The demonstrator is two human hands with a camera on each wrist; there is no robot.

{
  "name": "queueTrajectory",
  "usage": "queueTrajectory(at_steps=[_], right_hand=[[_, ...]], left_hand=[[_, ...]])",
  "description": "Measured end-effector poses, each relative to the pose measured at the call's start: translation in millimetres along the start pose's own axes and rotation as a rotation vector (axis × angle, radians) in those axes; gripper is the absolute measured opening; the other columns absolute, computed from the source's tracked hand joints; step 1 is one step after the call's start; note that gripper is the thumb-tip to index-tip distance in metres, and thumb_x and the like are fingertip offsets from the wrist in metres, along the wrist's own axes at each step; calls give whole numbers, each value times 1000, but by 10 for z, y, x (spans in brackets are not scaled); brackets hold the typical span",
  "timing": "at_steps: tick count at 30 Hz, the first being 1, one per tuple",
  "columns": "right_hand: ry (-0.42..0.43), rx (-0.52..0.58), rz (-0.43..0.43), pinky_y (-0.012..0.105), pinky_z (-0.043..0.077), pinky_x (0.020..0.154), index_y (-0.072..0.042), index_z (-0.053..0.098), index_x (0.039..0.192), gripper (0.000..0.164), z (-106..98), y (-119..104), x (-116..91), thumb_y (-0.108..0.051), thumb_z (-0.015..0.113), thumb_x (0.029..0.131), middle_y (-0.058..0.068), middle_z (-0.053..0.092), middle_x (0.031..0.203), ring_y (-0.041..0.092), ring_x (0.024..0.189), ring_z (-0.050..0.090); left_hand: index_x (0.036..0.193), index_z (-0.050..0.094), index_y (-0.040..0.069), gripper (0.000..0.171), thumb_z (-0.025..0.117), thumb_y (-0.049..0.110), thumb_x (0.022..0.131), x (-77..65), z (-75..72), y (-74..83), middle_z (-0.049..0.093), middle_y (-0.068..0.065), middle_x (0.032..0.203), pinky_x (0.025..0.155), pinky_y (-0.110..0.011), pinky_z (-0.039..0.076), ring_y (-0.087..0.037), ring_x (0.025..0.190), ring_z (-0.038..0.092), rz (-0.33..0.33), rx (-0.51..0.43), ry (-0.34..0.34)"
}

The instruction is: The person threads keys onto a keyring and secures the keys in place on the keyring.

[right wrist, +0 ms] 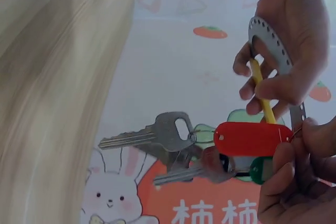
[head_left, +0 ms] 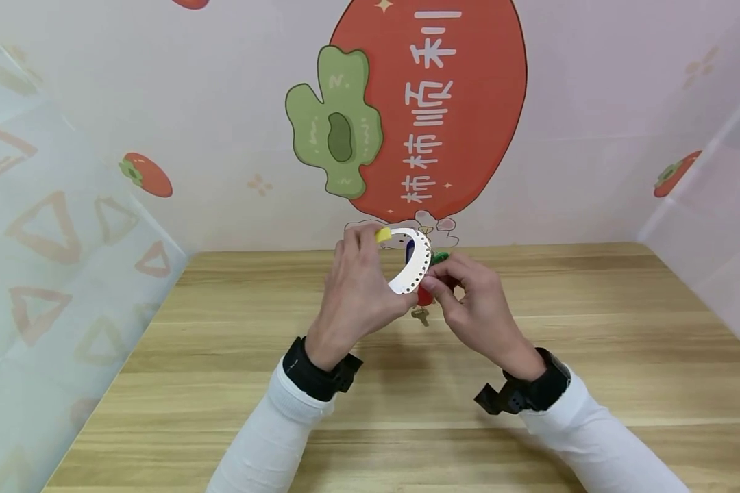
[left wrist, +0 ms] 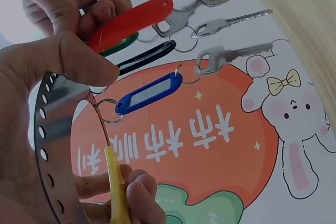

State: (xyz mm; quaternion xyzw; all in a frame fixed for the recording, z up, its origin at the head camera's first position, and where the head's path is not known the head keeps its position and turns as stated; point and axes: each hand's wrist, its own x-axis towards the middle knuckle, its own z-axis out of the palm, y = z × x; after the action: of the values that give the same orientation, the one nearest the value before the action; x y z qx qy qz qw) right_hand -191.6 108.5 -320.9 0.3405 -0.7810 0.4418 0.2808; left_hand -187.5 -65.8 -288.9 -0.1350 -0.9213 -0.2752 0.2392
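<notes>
My left hand [head_left: 359, 291] grips a flat, pale metal key ring [head_left: 414, 272] with a row of holes along its outer edge and a yellow sleeve [left wrist: 117, 187] on one part. Close against its edge, my right hand [head_left: 477, 308] pinches the end of a red key tag [right wrist: 249, 139] near its small split ring. A blue key tag [left wrist: 149, 94], a black key tag [left wrist: 147, 57] and a green key tag [right wrist: 258, 170] hang beside it. Several silver keys [left wrist: 231, 25] dangle from the tags. Fingers partly cover the green tag.
Below the hands lies a wood-grain table [head_left: 234, 329]. A printed backdrop [head_left: 222, 103] with a large red persimmon stands behind it, and pale side panels [head_left: 68, 205] flank the table. Black wrist straps [head_left: 323, 370] circle both wrists.
</notes>
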Motion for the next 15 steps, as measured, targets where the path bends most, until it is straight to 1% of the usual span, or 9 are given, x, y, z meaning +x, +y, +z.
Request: queueTrajectory(at_steps=[3, 5, 8, 11, 13, 15], right_hand=[[-17, 52, 128, 26, 41, 57, -11, 63, 85, 11, 3, -42, -10, -21, 59, 87, -4, 57, 78, 9, 66, 50], [-20, 90, 216, 28, 43, 58, -10, 63, 86, 14, 8, -72, -15, -23, 59, 88, 0, 58, 76, 12, 66, 51], [-14, 121, 311, 30, 43, 57, -9, 63, 85, 17, 16, -101, -22, -25, 59, 88, 3, 57, 74, 15, 64, 51], [-15, 138, 338, 30, 43, 57, -9, 64, 86, 19, 21, -107, -21, -27, 58, 88, 4, 57, 75, 16, 65, 52], [-19, 159, 317, 30, 44, 59, -9, 64, 88, 19, 27, -94, -20, -27, 58, 88, 4, 59, 77, 16, 67, 53], [-22, 188, 269, 31, 46, 62, -10, 64, 90, 16, 34, -73, -19, -24, 58, 89, 3, 60, 79, 15, 70, 55]], left_hand=[[125, 43, 7, 83, 75, 42, 57, -3, 16, -2, 40, -6, 117, 73, -32, 40, -19, 96, 41, 15, 12, 11], [125, 42, 7, 85, 76, 42, 55, -2, 23, 1, 40, -5, 116, 72, -31, 40, -19, 95, 41, 14, 23, 11], [125, 42, 7, 90, 78, 44, 52, 1, 28, 6, 40, -5, 116, 71, -31, 41, -19, 95, 41, 9, 31, 8], [125, 42, 6, 90, 78, 45, 53, 2, 21, 5, 40, -5, 117, 72, -32, 41, -20, 96, 41, 4, 27, 7], [126, 41, 6, 88, 77, 44, 55, 0, 9, 3, 40, -5, 118, 73, -32, 41, -19, 97, 41, -1, 22, 4], [127, 41, 6, 87, 76, 43, 56, -1, -3, 1, 40, -6, 120, 75, -33, 41, -19, 98, 41, -9, 18, -4]])
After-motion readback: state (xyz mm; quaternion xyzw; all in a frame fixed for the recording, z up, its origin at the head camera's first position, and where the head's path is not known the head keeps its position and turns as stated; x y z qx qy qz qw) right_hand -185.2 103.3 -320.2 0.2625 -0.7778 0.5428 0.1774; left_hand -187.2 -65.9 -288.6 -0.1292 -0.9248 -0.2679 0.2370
